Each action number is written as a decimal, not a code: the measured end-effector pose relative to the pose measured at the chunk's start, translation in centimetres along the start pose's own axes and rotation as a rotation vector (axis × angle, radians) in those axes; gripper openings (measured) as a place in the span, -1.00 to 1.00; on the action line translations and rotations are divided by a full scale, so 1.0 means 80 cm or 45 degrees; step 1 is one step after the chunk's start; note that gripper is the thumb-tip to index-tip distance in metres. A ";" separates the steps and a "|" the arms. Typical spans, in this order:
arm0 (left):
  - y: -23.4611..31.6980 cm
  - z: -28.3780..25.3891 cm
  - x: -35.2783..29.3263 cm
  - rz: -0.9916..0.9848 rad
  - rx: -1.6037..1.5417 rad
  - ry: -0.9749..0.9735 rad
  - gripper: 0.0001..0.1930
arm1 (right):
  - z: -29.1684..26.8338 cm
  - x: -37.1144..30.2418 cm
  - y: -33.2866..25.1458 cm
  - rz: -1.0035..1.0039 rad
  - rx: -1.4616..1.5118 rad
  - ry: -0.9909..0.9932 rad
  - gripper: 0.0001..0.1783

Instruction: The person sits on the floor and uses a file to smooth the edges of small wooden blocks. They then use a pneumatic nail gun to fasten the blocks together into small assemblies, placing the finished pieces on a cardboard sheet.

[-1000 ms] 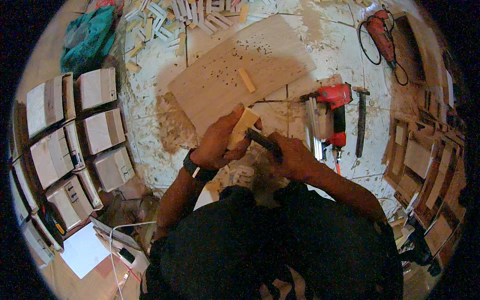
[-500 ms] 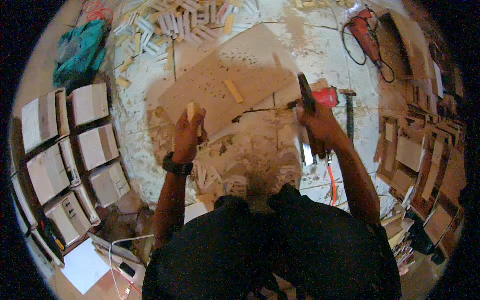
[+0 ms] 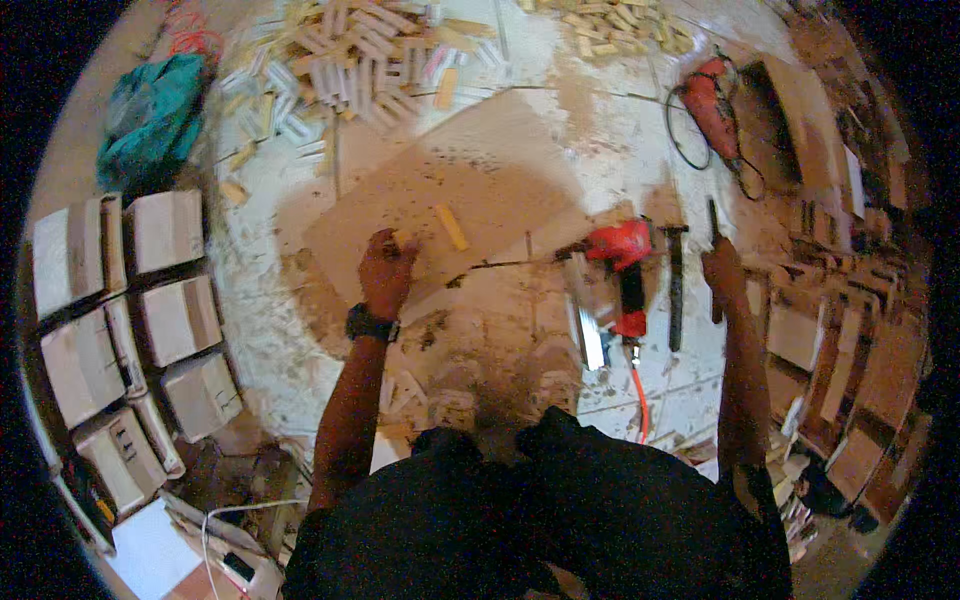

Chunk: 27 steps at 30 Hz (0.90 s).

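Observation:
My left hand (image 3: 388, 275), with a dark watch on its wrist, is closed around a small wooden block (image 3: 404, 238) above a brown board (image 3: 345, 225). A second wooden strip (image 3: 452, 228) lies on that board, among dark specks. Over on the right, my right hand (image 3: 722, 270) grips a long dark tool (image 3: 713, 215) whose ends stick out above and below the fist; its exact kind is blurred. Between my hands, a red air nail gun (image 3: 620, 245) rests on the floor. A hammer (image 3: 676, 290) lies between the gun and my right hand.
Wooden pieces are heaped at the far side (image 3: 365, 60), with more blocks (image 3: 620, 25) to their right. Cartons (image 3: 180, 310) stand at left, below a green bag (image 3: 150, 120). A red corded power tool (image 3: 710, 110) lies far right. A red hose (image 3: 641, 400) trails from the gun.
My right hand has moved right with the dark tool, away from the nail gun, uncovering it. My left hand stays over the board, slightly lower, with the block.

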<state>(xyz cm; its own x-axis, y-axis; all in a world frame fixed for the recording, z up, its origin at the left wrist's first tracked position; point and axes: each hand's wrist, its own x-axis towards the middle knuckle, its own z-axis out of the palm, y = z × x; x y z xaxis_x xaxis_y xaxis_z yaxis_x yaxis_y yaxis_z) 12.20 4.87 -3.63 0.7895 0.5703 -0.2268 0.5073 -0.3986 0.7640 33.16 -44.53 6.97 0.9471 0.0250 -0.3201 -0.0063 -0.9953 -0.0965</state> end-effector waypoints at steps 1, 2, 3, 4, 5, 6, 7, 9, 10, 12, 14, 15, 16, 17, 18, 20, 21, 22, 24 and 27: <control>-0.009 0.002 0.004 0.021 0.006 0.034 -0.58 | 0.019 0.002 0.030 0.016 -0.386 -0.098 -0.53; -0.017 0.007 0.011 0.186 0.187 -0.034 -0.58 | 0.038 -0.010 0.061 -0.136 -0.400 0.036 -0.55; -0.024 0.012 0.015 0.331 0.252 -0.059 -0.56 | 0.053 -0.015 0.088 -0.026 -0.277 0.040 -0.60; -0.032 0.017 0.020 0.386 0.515 -0.088 -0.55 | 0.068 -0.021 0.110 -0.011 -0.174 0.152 -0.65; -0.040 0.017 0.022 0.467 0.610 -0.085 -0.54 | 0.075 -0.031 0.135 -0.103 -0.082 0.122 -0.67; -0.048 0.015 0.026 0.453 0.701 0.032 -0.52 | 0.086 -0.037 0.151 -0.062 -0.104 0.173 -0.67; -0.053 0.009 0.030 0.512 0.739 0.134 -0.50 | 0.094 -0.043 0.165 -0.020 -0.123 0.223 -0.67; -0.063 -0.024 0.046 0.369 0.743 0.217 -0.47 | 0.103 -0.052 0.179 0.336 0.032 -0.338 -0.62; -0.068 -0.050 0.063 0.178 0.717 0.214 -0.46 | 0.111 -0.074 0.185 0.283 1.031 -0.241 -0.62; -0.081 -0.122 0.111 0.084 0.663 0.277 -0.46 | 0.105 -0.098 0.180 0.668 1.337 -0.246 -0.69; -0.098 -0.180 0.164 -0.102 0.546 0.668 -0.52 | 0.098 -0.120 0.165 0.705 1.351 -0.368 -0.68; -0.109 -0.195 0.190 -0.216 0.579 0.617 -0.52 | 0.093 -0.136 0.155 0.448 1.327 -0.348 -0.67; -0.124 -0.212 0.218 -0.269 0.617 0.620 -0.52 | 0.086 -0.142 0.145 0.427 1.385 -0.466 -0.66; -0.141 -0.228 0.244 -0.326 0.655 0.620 -0.52 | 0.081 -0.149 0.136 0.486 1.366 -0.426 -0.65; -0.159 -0.243 0.267 -0.376 0.695 0.620 -0.52 | 0.078 -0.154 0.127 0.567 1.399 -0.379 -0.64; -0.193 -0.260 0.295 -0.428 0.675 0.603 -0.54 | 0.080 -0.156 0.118 0.512 1.279 -0.263 -0.61; -0.205 -0.262 0.302 -0.432 0.611 0.583 -0.56 | 0.085 -0.153 0.118 0.380 1.119 -0.191 -0.60; -0.211 -0.265 0.304 -0.438 0.548 0.558 -0.57 | 0.093 -0.149 0.123 0.255 0.954 -0.122 -0.59; -0.204 -0.266 0.281 -0.141 0.085 0.282 -0.64 | 0.116 -0.138 0.146 0.165 0.616 0.087 -0.57; -0.140 -0.232 0.194 -0.173 -0.966 0.157 -0.69 | 0.162 -0.125 0.195 0.052 0.100 0.372 -0.55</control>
<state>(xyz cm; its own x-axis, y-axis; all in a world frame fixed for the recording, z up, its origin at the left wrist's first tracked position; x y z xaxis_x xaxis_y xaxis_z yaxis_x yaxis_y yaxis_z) 12.36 31.56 -4.49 0.6708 0.6722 -0.3133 0.1871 0.2554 0.9486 19.42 -59.10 -3.51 0.9977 -0.0538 -0.0414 -0.0600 -0.9844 -0.1652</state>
